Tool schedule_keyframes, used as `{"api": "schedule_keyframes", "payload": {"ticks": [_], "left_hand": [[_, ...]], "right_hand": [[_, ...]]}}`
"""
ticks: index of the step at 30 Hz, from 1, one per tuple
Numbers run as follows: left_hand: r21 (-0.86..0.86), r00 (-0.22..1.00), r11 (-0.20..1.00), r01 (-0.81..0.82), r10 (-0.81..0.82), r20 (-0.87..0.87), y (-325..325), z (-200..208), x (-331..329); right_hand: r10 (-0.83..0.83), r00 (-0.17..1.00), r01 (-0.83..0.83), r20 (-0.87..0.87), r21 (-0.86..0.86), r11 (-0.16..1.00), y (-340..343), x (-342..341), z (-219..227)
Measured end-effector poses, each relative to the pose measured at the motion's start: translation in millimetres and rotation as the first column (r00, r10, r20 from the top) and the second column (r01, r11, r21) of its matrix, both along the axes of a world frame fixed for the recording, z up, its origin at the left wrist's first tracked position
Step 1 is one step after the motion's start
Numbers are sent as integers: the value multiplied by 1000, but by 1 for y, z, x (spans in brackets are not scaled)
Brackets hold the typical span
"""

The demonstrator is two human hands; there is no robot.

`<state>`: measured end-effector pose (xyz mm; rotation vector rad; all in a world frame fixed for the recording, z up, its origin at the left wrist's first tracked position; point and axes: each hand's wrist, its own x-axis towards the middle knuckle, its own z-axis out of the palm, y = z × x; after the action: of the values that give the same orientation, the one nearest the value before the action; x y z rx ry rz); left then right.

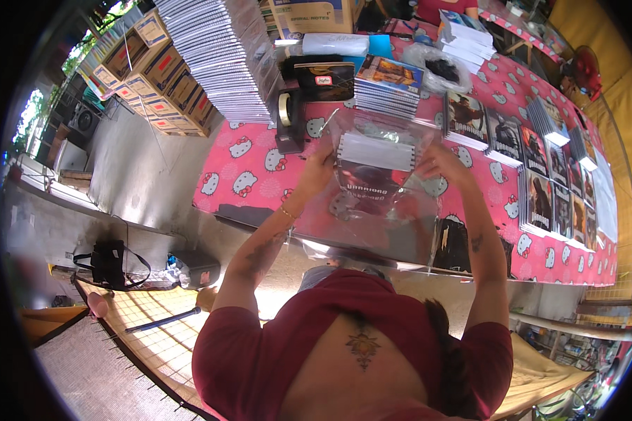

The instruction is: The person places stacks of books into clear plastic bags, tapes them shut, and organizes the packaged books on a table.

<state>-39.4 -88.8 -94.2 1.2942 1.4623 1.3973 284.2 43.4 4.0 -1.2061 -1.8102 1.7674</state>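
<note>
A small stack of spiral notebooks (375, 153) with a dark cover lies in front of me inside a clear plastic bag (393, 130). White page edges and the black coil loops show along its far part. My left hand (321, 167) is closed on the bag's left side, next to the stack. At the right side my right hand (438, 161) has its fingers bent in on the plastic; the fingertips are partly lost in its glare. A black tape dispenser (288, 121) stands just beyond my left hand.
The pink patterned tablecloth (242, 181) bears a tall notebook stack (221, 59) at left, a notebook pile (387, 85) ahead and rows of dark-covered notebooks (539, 200) at right. Cardboard boxes (165, 84) stand at far left. A person in red (446, 7) is across the table.
</note>
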Motion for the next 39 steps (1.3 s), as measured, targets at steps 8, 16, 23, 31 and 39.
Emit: {"api": "schedule_keyframes", "payload": {"ticks": [8, 16, 23, 31, 39], "left_hand": [[-474, 885, 829, -299, 426, 187, 18, 11, -153], [-258, 713, 876, -408, 482, 509, 2, -27, -121], [-9, 557, 904, -428, 256, -790, 1, 46, -131], [232, 894, 867, 442, -402, -199, 25, 162, -38], [293, 769, 779, 555, -346, -537, 51, 171, -50]], "right_hand": [[228, 897, -433, 379, 856, 283, -87, -44, 121], [23, 980, -200, 199, 975, 97, -101, -110, 125], [-138, 948, -287, 286, 958, 14, -103, -134, 114], [-65, 907, -390, 416, 888, 245, -96, -150, 114], [-205, 979, 57, 9, 948, 313, -84, -37, 102]]}}
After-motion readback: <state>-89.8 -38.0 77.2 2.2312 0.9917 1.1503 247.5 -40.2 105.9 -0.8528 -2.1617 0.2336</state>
